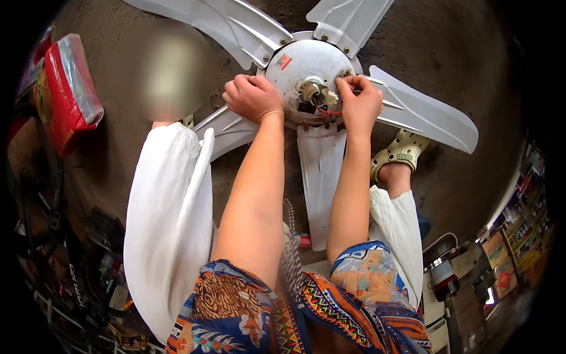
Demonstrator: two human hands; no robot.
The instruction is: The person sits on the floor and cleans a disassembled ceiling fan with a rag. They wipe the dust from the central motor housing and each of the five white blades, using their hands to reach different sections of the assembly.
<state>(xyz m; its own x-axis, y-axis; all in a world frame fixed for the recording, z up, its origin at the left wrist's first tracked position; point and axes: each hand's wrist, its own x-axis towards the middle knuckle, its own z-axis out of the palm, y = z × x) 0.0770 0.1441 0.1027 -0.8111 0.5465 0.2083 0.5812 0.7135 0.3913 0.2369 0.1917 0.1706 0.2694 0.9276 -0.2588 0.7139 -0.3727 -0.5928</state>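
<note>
A white ceiling fan lies on the floor before me, its round motor housing point(312, 59) facing up with several blades point(424, 111) spreading from it. At the housing's middle stands a metal shaft bracket point(318, 93) with a dark block and thin red wires beside it. My left hand point(253, 97) is closed in a curl at the left rim of the housing; whatever its fingers hold is hidden. On the right, my right hand point(361, 103) pinches thumb and forefinger together at the housing's edge, by a small greyish smudge or scrap too small to name.
My feet flank the fan, one in a pale green clog point(402, 152). A red plastic-wrapped package point(71, 88) lies at far left. Bicycle-like dark frames point(59, 218) and clutter fill the lower left. Shelves with goods point(525, 236) and a metal pot-like appliance point(441, 271) stand lower right.
</note>
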